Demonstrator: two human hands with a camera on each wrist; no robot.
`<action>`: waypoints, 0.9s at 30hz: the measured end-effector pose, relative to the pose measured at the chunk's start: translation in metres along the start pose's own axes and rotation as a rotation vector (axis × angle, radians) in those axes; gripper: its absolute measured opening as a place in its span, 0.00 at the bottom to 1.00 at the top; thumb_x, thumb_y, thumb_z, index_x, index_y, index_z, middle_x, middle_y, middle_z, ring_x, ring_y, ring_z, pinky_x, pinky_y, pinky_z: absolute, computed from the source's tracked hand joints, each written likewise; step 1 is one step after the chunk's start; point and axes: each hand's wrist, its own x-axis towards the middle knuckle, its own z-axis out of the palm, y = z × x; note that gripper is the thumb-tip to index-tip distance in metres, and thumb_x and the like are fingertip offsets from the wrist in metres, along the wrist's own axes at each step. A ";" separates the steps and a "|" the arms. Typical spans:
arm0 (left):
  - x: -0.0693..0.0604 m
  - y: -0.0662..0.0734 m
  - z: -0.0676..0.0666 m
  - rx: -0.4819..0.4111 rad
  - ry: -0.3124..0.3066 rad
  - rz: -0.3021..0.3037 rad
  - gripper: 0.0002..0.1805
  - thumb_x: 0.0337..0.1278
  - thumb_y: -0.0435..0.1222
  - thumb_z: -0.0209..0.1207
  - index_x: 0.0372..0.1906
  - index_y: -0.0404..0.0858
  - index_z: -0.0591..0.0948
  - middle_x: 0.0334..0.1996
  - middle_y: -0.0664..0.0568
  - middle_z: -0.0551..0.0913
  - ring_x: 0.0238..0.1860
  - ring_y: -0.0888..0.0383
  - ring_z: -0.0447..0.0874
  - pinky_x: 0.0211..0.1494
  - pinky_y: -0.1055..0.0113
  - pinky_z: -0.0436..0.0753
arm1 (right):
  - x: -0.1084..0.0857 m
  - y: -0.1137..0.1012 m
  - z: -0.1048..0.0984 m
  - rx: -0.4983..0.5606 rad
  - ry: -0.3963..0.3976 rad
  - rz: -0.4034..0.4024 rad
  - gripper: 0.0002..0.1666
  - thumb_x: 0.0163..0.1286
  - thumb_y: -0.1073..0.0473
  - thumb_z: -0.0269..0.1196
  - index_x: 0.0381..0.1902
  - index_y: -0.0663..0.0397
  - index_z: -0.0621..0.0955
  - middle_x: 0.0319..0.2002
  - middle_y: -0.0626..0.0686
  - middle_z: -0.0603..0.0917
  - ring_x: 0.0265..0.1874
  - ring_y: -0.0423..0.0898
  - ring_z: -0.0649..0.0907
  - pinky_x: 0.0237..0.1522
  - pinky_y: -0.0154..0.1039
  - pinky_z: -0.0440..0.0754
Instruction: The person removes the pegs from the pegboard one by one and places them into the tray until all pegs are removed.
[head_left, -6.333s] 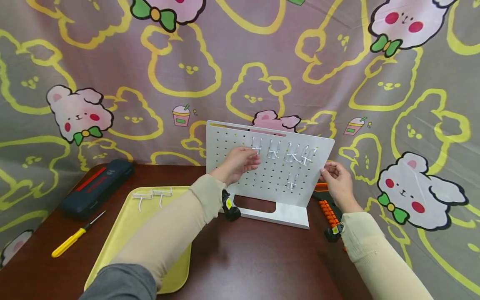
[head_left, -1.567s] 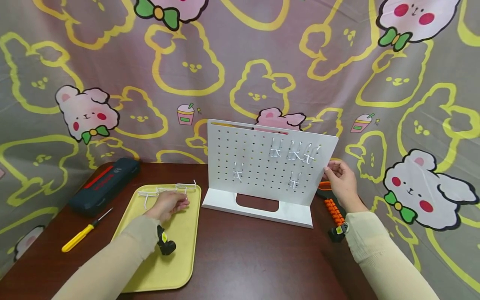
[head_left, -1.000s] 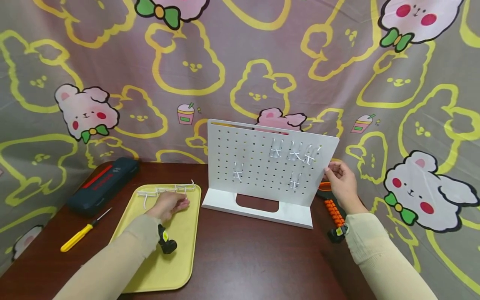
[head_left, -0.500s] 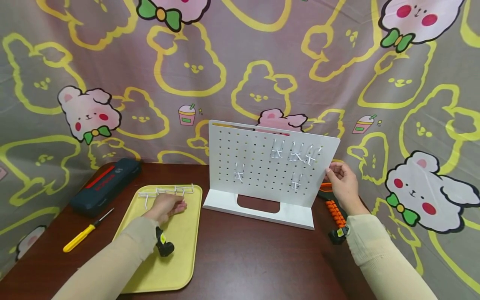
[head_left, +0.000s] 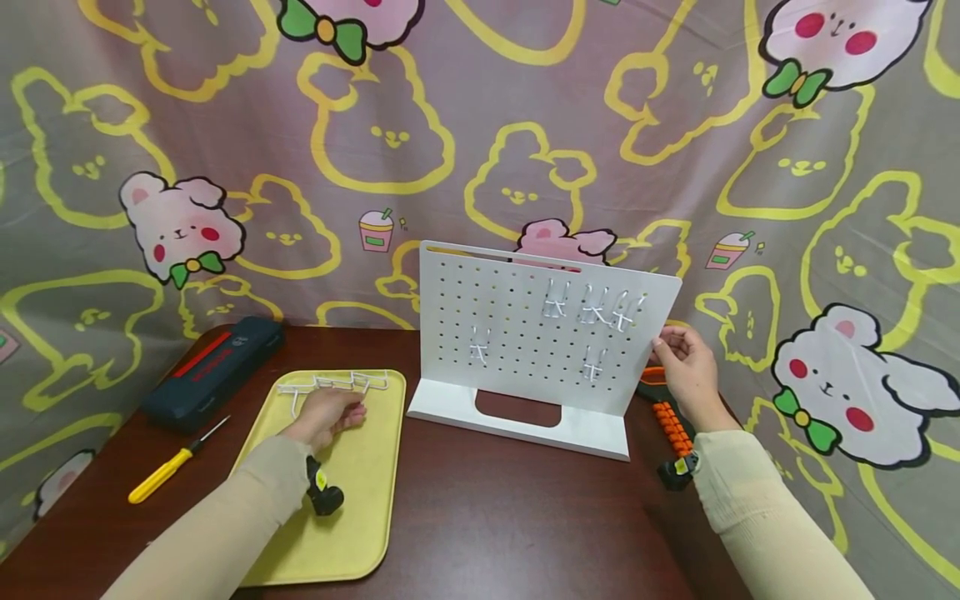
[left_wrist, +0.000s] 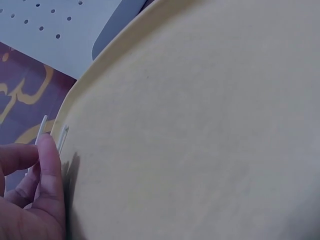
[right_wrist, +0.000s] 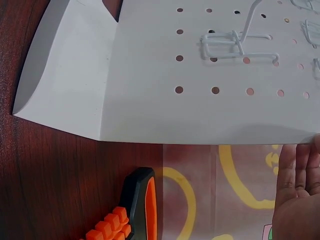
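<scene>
The left hand pinches a hook over the tray, at its 1 o'clock; the right hand grips the board, standing on the bench, at its 3 o'clock edge.

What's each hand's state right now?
Left hand: pinching a white wire pegboard hook.
Right hand: holding the white pegboard by its side edge.

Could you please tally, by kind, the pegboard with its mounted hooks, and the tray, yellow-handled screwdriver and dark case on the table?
Pegboard: 1
Mounted white hooks: 5
Tray: 1
Screwdriver: 1
Dark case: 1
Total: 9
</scene>
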 end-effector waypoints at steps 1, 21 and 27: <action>0.000 0.000 0.000 0.001 -0.001 0.000 0.06 0.71 0.23 0.54 0.46 0.22 0.75 0.23 0.49 0.83 0.24 0.63 0.84 0.31 0.73 0.87 | 0.000 0.000 0.000 0.002 -0.001 0.001 0.17 0.80 0.64 0.58 0.58 0.72 0.71 0.44 0.53 0.79 0.37 0.35 0.81 0.40 0.23 0.83; -0.005 0.042 0.046 0.069 0.009 0.146 0.13 0.76 0.29 0.54 0.53 0.19 0.76 0.29 0.49 0.80 0.26 0.65 0.81 0.31 0.75 0.85 | 0.003 -0.001 0.000 -0.015 -0.007 0.013 0.17 0.80 0.63 0.57 0.58 0.71 0.72 0.44 0.54 0.78 0.38 0.35 0.81 0.40 0.23 0.82; -0.007 0.064 0.080 0.104 -0.030 0.163 0.15 0.77 0.33 0.56 0.53 0.22 0.77 0.31 0.48 0.81 0.26 0.64 0.80 0.32 0.74 0.85 | 0.001 -0.001 0.000 -0.012 0.005 0.009 0.16 0.80 0.63 0.58 0.57 0.71 0.73 0.43 0.53 0.78 0.37 0.37 0.82 0.39 0.23 0.83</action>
